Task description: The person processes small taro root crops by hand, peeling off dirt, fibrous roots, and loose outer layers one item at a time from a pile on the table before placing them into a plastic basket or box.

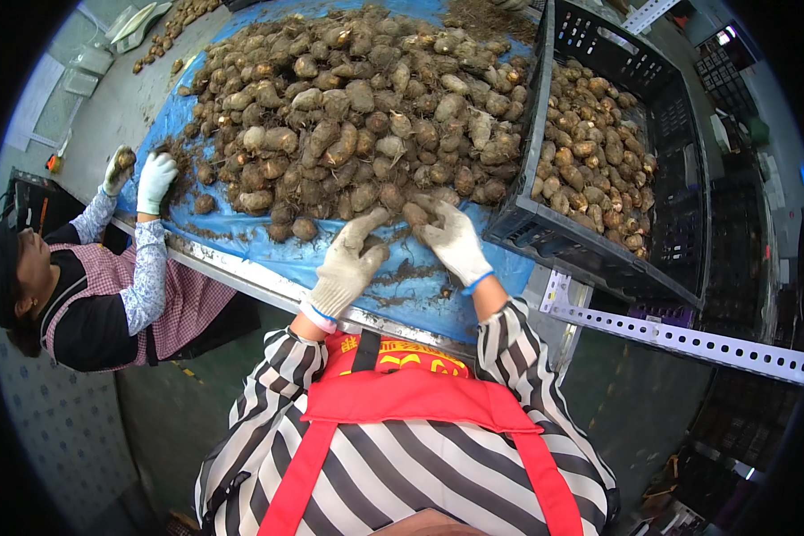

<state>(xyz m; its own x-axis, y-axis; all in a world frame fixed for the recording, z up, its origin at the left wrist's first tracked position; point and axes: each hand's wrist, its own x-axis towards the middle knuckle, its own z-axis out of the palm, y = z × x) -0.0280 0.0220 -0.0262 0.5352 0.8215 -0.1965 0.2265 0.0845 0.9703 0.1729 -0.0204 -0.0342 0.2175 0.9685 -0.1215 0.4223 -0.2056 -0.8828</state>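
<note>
A large heap of brown, hairy taro corms [348, 114] lies on a blue plastic sheet [288, 251] covering the table before me. My left hand [352, 261], in a soiled off-white knitted glove, is at the heap's near edge with its fingers apart; no corm shows in it. Gloved as well, my right hand [452, 238] is a little to the right, its thumb and fingers around a brown corm [415, 216] beside the pile. Dirt and root fibres are scattered on the sheet between and below the hands.
To the right, a black plastic crate [532, 208] holds many corms [593, 154]. A perforated white metal bar [683, 342] juts out below it. At the left, a co-worker [107, 288] in pale gloves reaches over the table's metal edge [241, 268]. More corms lie at the far left.
</note>
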